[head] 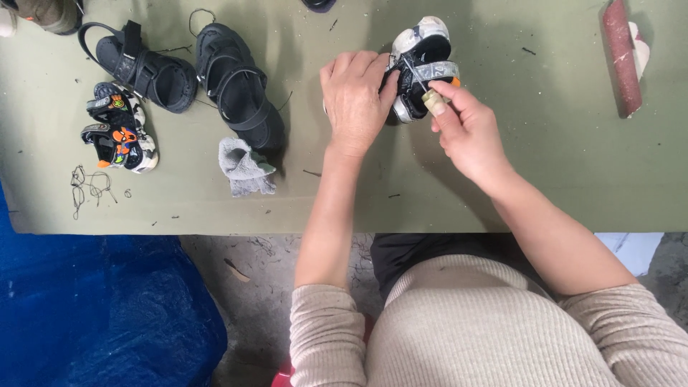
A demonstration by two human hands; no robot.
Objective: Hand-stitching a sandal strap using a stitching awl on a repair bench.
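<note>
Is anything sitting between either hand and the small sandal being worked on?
Nothing visible does. The left hand already grips the small grey-and-black sandal, and the right hand presses a small tool against its strap.

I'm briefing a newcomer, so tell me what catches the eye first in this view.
Both hands meet at a small black-and-white sandal at the top centre of the green table: the left hand grips it, and the right hand pinches a small tool against its strap. A pair of black sandals lies at the upper left.
</note>
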